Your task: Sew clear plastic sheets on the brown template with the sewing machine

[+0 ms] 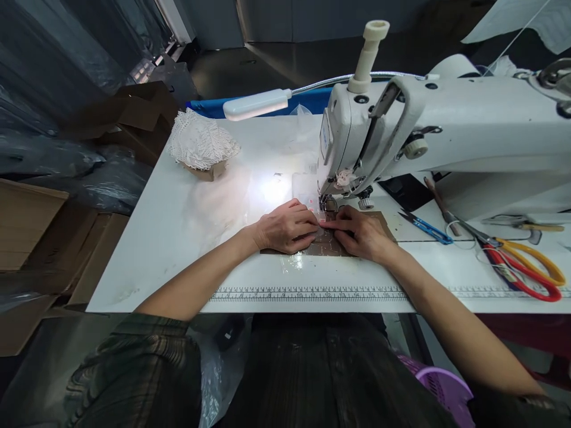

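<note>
A white sewing machine (446, 125) stands on the white table (178, 238). Just in front of its needle lies a brown piece (328, 245) with a clear shiny covering. My left hand (288, 229) rests flat on the left part of this piece, fingers stretched toward the needle. My right hand (361, 233) presses on its right part, fingers together and pointing left. The fingertips of both hands meet right below the presser foot (329, 203).
A roll of white lace (200, 142) on a cardboard core sits at the back left. Blue thread snips (427, 228), red and yellow scissors (521, 261) and other tools lie at right. A lamp (256, 104) lights the bed. Cardboard boxes (35, 238) stand at left, a purple basket (441, 389) below.
</note>
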A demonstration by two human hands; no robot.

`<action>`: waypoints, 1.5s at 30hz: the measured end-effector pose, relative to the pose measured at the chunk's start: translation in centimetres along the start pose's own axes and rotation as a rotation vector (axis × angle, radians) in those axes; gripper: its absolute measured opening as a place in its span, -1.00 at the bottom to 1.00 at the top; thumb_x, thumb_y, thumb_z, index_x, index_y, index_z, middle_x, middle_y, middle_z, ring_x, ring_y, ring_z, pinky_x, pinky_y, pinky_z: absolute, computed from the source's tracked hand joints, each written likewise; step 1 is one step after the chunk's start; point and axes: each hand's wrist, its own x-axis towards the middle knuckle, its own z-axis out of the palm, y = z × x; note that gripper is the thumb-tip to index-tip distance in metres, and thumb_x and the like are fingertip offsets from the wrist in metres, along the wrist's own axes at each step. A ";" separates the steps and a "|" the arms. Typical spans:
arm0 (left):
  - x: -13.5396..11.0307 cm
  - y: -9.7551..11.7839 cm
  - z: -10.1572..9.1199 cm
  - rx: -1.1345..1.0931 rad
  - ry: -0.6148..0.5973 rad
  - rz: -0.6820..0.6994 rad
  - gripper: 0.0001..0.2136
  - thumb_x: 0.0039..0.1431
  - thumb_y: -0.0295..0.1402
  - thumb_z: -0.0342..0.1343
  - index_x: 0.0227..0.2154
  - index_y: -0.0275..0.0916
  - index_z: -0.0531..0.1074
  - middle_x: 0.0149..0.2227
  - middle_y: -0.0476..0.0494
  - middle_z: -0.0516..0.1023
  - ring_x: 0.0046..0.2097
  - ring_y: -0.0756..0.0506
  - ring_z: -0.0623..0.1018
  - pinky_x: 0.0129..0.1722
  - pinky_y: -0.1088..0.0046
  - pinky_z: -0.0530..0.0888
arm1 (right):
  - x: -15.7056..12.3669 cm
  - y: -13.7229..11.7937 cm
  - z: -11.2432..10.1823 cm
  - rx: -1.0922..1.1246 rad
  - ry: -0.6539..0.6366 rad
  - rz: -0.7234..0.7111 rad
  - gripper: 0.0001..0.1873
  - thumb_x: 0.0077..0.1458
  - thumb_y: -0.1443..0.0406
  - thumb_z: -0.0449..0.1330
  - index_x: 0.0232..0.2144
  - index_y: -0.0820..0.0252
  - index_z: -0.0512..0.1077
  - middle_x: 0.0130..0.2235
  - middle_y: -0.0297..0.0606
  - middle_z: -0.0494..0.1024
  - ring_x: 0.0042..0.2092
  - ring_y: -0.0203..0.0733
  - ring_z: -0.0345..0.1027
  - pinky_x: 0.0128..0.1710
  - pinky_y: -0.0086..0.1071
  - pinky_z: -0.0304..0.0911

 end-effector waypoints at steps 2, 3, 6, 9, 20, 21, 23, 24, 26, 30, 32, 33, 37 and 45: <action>0.0 0.1 0.2 0.004 -0.008 -0.006 -0.85 0.21 -0.38 0.02 -0.31 -0.24 0.50 -0.23 -0.15 0.58 -0.27 -0.06 0.49 -0.24 0.33 0.37 | 0.0 -0.1 0.0 0.002 0.011 0.013 -0.66 0.17 0.31 0.08 -0.07 0.00 0.56 -0.17 -0.18 0.47 -0.22 -0.17 0.39 -0.20 -0.30 0.32; 0.0 0.0 0.2 0.003 -0.010 -0.005 -0.85 0.21 -0.37 0.02 -0.31 -0.25 0.50 -0.24 -0.15 0.57 -0.27 -0.06 0.49 -0.24 0.33 0.37 | 0.0 -0.1 0.1 0.004 0.017 0.017 -0.66 0.17 0.31 0.09 -0.08 0.00 0.56 -0.17 -0.19 0.47 -0.23 -0.18 0.39 -0.21 -0.30 0.32; 0.0 -0.1 0.0 -0.001 -0.020 0.006 -0.84 0.21 -0.35 0.03 -0.31 -0.25 0.50 -0.25 -0.15 0.57 -0.29 -0.06 0.49 -0.24 0.33 0.38 | 0.0 -0.1 0.2 0.011 0.042 0.017 -0.66 0.15 0.32 0.10 -0.09 -0.01 0.57 -0.18 -0.19 0.47 -0.24 -0.18 0.39 -0.22 -0.30 0.32; 0.0 -0.2 -0.4 0.004 -0.055 0.016 -0.83 0.21 -0.32 0.02 -0.29 -0.24 0.49 -0.24 -0.15 0.57 -0.28 -0.07 0.49 -0.24 0.32 0.37 | -0.1 0.1 0.3 0.018 0.054 -0.001 -0.66 0.16 0.32 0.09 -0.08 -0.02 0.57 -0.19 -0.20 0.47 -0.25 -0.18 0.38 -0.23 -0.30 0.31; 0.5 0.5 -1.2 0.087 -0.126 0.037 -0.79 0.19 -0.30 -0.02 -0.30 -0.22 0.50 -0.20 -0.16 0.56 -0.22 -0.12 0.47 0.00 0.14 0.29 | -0.3 -0.1 0.2 -0.033 0.024 -0.030 -0.64 0.18 0.32 0.06 -0.04 0.05 0.54 -0.20 -0.17 0.45 -0.24 -0.17 0.38 -0.24 -0.29 0.31; 0.5 0.5 -1.2 0.079 -0.125 0.032 -0.79 0.19 -0.30 -0.02 -0.30 -0.22 0.50 -0.20 -0.16 0.56 -0.21 -0.12 0.48 0.02 0.14 0.28 | -0.2 -0.2 0.1 -0.039 0.019 -0.031 -0.64 0.18 0.32 0.05 -0.05 0.03 0.54 -0.19 -0.17 0.45 -0.24 -0.17 0.38 -0.24 -0.29 0.31; 0.4 0.5 -1.0 0.057 -0.116 0.012 -0.79 0.19 -0.30 -0.03 -0.31 -0.21 0.50 -0.20 -0.15 0.56 -0.21 -0.11 0.48 0.03 0.15 0.27 | -0.2 -0.4 -0.1 -0.057 0.007 -0.035 -0.64 0.18 0.33 0.04 -0.06 0.00 0.54 -0.18 -0.17 0.45 -0.24 -0.17 0.38 -0.25 -0.29 0.32; 0.3 0.4 -1.0 0.046 -0.111 -0.003 -0.79 0.19 -0.30 -0.03 -0.31 -0.21 0.50 -0.20 -0.14 0.56 -0.21 -0.10 0.48 0.02 0.16 0.27 | -0.1 -0.5 -0.2 -0.067 0.002 -0.035 -0.64 0.18 0.32 0.05 -0.06 -0.01 0.54 -0.17 -0.17 0.45 -0.24 -0.17 0.38 -0.25 -0.28 0.32; 0.2 0.3 -0.8 0.022 -0.105 -0.032 -0.80 0.20 -0.31 -0.03 -0.31 -0.21 0.50 -0.20 -0.13 0.55 -0.21 -0.10 0.48 0.02 0.17 0.28 | -0.1 -0.7 -0.3 -0.084 -0.010 -0.034 -0.63 0.19 0.32 0.04 -0.04 -0.02 0.53 -0.17 -0.16 0.45 -0.24 -0.16 0.38 -0.25 -0.28 0.31; 0.1 0.2 -0.6 -0.011 -0.095 -0.047 -0.81 0.19 -0.31 -0.01 -0.30 -0.21 0.49 -0.18 -0.14 0.55 -0.20 -0.09 0.48 0.05 0.16 0.26 | 0.0 -1.1 -0.4 -0.099 -0.024 -0.017 -0.62 0.20 0.32 0.02 -0.01 0.01 0.51 -0.17 -0.16 0.46 -0.23 -0.15 0.38 -0.26 -0.29 0.30; 0.1 0.2 -0.6 -0.008 -0.093 -0.046 -0.80 0.19 -0.31 -0.02 -0.27 -0.23 0.49 -0.17 -0.15 0.55 -0.20 -0.09 0.48 0.06 0.15 0.26 | 0.1 -1.3 -0.5 -0.121 -0.035 -0.009 -0.61 0.21 0.31 0.00 0.00 0.02 0.50 -0.16 -0.15 0.46 -0.23 -0.15 0.38 -0.30 -0.31 0.28; 0.1 0.2 -0.7 -0.001 -0.094 -0.048 -0.79 0.20 -0.31 -0.02 -0.26 -0.23 0.49 -0.16 -0.16 0.54 -0.20 -0.10 0.48 0.06 0.15 0.26 | 0.1 -1.4 -0.6 -0.142 -0.042 -0.004 -0.61 0.22 0.31 -0.01 0.00 0.02 0.50 -0.16 -0.15 0.47 -0.25 -0.16 0.38 -0.33 -0.32 0.26; 0.2 0.2 -0.9 0.022 -0.109 -0.054 -0.76 0.21 -0.31 -0.04 -0.24 -0.27 0.49 -0.14 -0.20 0.53 -0.21 -0.11 0.46 -0.03 0.18 0.30 | 0.5 -1.7 -0.7 -0.264 -0.076 0.020 -0.60 0.22 0.28 -0.03 -0.01 0.05 0.50 -0.17 -0.14 0.48 -0.34 -0.17 0.35 -0.47 -0.35 0.13; 0.4 0.0 -0.9 0.035 -0.132 -0.122 -0.75 0.20 -0.28 -0.02 -0.19 -0.27 0.47 -0.18 -0.20 0.51 -0.27 -0.10 0.43 -0.10 0.20 0.30 | 1.1 -2.5 -0.8 -0.474 -0.169 0.085 -0.55 0.24 0.25 -0.05 0.12 0.05 0.38 -0.14 -0.10 0.49 -0.44 -0.22 0.29 -0.55 -0.36 -0.06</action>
